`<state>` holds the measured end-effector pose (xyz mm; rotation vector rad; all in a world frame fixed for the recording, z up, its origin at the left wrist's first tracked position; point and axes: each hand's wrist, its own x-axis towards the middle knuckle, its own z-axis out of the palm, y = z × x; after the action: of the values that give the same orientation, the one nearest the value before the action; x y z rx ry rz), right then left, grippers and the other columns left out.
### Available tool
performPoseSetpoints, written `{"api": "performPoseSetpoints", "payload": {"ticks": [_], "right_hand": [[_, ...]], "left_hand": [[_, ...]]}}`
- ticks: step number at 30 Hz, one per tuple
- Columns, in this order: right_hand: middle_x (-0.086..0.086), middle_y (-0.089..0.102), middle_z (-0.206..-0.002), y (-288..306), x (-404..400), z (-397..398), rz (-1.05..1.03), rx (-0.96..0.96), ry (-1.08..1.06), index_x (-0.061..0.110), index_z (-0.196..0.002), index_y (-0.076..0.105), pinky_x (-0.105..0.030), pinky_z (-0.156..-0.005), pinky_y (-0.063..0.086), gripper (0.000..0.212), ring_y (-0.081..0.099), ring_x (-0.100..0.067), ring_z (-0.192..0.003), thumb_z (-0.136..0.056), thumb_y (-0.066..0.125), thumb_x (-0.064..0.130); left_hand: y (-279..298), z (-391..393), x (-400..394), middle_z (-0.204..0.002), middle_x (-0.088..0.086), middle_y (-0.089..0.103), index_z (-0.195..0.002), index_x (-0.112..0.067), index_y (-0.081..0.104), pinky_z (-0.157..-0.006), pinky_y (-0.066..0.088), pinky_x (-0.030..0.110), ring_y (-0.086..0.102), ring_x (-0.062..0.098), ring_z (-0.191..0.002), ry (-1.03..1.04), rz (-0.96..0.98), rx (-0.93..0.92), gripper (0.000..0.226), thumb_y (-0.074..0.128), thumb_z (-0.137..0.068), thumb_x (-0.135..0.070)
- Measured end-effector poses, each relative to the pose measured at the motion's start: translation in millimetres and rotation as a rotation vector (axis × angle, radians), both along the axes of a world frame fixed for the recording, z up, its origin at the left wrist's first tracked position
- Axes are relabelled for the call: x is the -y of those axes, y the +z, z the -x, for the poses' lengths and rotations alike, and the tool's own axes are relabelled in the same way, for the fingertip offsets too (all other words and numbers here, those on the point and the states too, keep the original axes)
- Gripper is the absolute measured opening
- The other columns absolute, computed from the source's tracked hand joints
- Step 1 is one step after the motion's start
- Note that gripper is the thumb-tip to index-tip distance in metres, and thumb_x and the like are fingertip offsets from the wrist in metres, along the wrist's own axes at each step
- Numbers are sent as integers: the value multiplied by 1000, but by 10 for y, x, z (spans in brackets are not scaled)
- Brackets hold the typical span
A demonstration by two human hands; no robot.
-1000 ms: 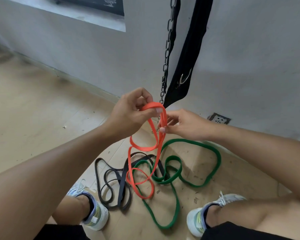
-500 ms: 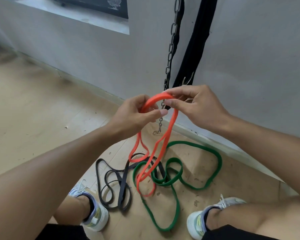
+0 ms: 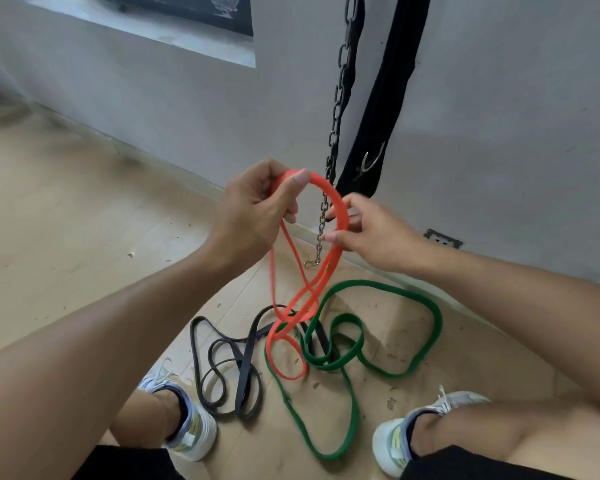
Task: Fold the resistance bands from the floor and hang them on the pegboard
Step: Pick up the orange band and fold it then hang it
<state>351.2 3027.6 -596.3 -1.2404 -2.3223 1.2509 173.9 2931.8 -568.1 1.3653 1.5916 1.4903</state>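
Note:
An orange resistance band (image 3: 340,211) arches between both hands. My left hand (image 3: 253,216) pinches its top fold between thumb and fingers. My right hand (image 3: 371,232) grips the band's right side, fingers curled around it. Below the hands the orange loops hang down and cross, and the lowest loop lies on the wooden floor. A green band (image 3: 426,306) sprawls in wide loops on the floor, under and to the right of the orange one. A black band (image 3: 246,368) lies coiled to the left of it. No pegboard is in view.
A metal chain (image 3: 340,98) with a clip and a black strap (image 3: 381,116) hang against the grey wall just behind my hands. My two shoes (image 3: 187,420) frame the bands on the floor. A wall socket (image 3: 442,239) sits low on the right.
My right hand has slid down the orange band's right side from the top fold. My left hand has lifted its end a little higher. The hanging loops have drawn up and shifted right.

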Motion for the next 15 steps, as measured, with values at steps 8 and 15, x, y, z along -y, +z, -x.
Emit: {"api": "performPoseSetpoints", "payload": {"ticks": [8,15], "right_hand": [[-10,82,-94,429,41,-59,-12,-572,-120,11,-113,78,-35,-77,66,27,80,-27,-83,-86,82,13],[1,81,-98,461,94,-58,-219,-494,-20,21,-122,75,-30,-79,65,33,79,-18,-86,-90,81,17]], "left_hand": [[61,70,54,-65,2,54,-92,-6,68,-66,49,39,52,16,-62,-136,106,28,47,68,-87,-53],[78,18,89,-66,19,54,-87,-14,66,-58,47,35,52,35,-60,-125,35,-70,18,68,-93,-31]]}}
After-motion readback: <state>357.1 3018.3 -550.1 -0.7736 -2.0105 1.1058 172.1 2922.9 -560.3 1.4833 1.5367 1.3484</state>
